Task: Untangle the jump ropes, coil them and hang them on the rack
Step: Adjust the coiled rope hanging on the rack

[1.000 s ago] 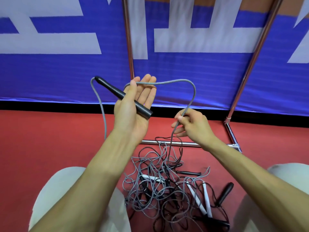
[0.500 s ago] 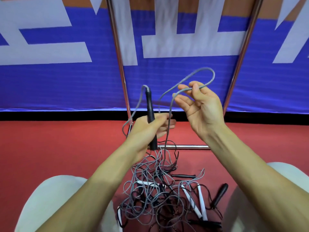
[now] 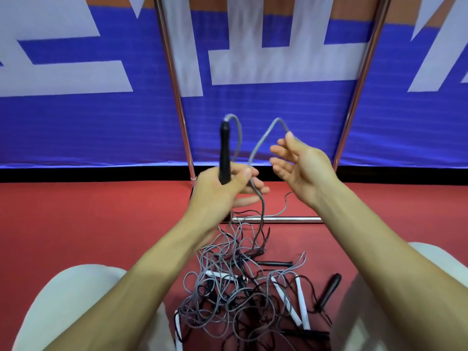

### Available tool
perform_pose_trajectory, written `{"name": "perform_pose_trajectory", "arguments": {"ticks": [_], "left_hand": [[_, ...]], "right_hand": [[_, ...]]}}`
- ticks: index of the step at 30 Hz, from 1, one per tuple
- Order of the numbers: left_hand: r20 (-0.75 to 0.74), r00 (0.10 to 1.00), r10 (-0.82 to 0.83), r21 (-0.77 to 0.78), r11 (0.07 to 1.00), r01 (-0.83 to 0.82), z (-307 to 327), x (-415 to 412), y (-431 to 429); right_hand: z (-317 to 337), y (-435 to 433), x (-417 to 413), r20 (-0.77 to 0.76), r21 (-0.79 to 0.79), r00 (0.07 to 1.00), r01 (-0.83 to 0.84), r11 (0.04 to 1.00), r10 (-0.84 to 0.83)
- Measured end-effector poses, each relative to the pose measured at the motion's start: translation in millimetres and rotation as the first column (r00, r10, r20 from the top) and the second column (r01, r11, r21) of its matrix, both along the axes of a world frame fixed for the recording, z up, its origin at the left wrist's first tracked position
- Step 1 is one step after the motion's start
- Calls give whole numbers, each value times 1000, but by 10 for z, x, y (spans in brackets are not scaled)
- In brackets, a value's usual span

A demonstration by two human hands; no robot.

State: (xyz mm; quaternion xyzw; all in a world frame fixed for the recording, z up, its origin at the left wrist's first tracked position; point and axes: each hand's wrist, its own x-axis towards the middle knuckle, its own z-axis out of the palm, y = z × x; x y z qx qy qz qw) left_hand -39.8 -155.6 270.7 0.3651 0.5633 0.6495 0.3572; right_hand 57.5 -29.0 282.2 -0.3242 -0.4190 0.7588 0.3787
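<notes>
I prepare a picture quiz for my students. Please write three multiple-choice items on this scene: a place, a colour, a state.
1. Where does the tangled pile of jump ropes lie? A) on a shelf B) on the red floor C) on a table
2. What colour is the handle that the left hand grips? A) white B) black C) red
3. How is the right hand? A) flat on the floor B) in a fist round a handle C) open, grey rope at its fingertips
Answers: 1 B, the pile lies on the floor below the hands. 2 B, the upright handle is black. 3 C, its fingers are spread, none curled round the rope.
</notes>
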Motion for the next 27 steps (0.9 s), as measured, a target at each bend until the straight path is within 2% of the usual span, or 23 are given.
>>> {"name": "perform_pose_trajectory", "arguments": {"ticks": [3, 5, 7, 10, 12, 15, 20, 24, 27], "left_hand": [[190, 980, 55, 116, 990, -79, 127, -94, -36], [340, 939, 52, 188, 975, -122, 184, -162, -54], [470, 883, 17, 248, 957, -151, 222, -223, -79], [639, 764, -88, 334, 927, -173, 295, -303, -130], [711, 691, -131, 375, 902, -214, 346, -368, -169], [745, 660, -92, 372, 879, -297, 372, -474, -203], [764, 644, -46, 332, 883, -331, 294, -534, -179], [637, 768, 64, 260, 920, -292, 177, -539, -100], [460, 876, 147, 115, 968, -223, 68, -436, -40]], "right_hand": [[-88, -54, -61, 220, 221, 972, -134, 966, 84], [-156, -103, -126, 369, 381, 917, -296, 876, 149], [-270, -146, -189, 559, 478, 802, -517, 710, 208], [-563, -206, -276, 839, 409, 502, -837, 364, 210], [-723, -245, -312, 897, 357, 409, -893, 274, 165], [-794, -252, -341, 896, 395, 438, -861, 320, 70], [-750, -165, -336, 791, 484, 611, -662, 572, 38], [-529, -92, -310, 537, 644, 838, -331, 690, -99], [-377, -66, -242, 325, 657, 937, -129, 742, -125]]}}
